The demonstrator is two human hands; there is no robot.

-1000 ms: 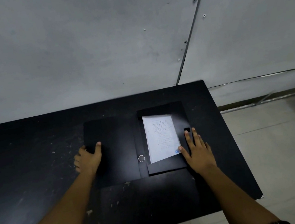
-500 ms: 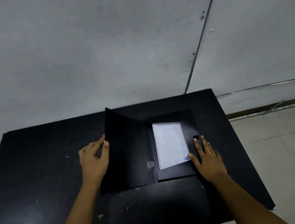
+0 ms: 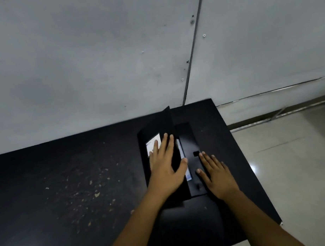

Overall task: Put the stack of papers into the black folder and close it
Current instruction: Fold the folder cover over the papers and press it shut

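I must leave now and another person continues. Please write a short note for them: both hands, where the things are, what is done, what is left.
Left hand: open, flat on the folder's front cover, pushing it down.
Right hand: open, flat on the folder's right flap.
Papers: inside the black folder on the table, a strip showing.
Done: papers inserted.
Left: press the cover flat; it is not fully closed.

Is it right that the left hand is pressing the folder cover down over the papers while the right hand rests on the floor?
Not quite. The head view shows the right hand flat on the black folder, not the floor. The left hand does press the cover over the papers.
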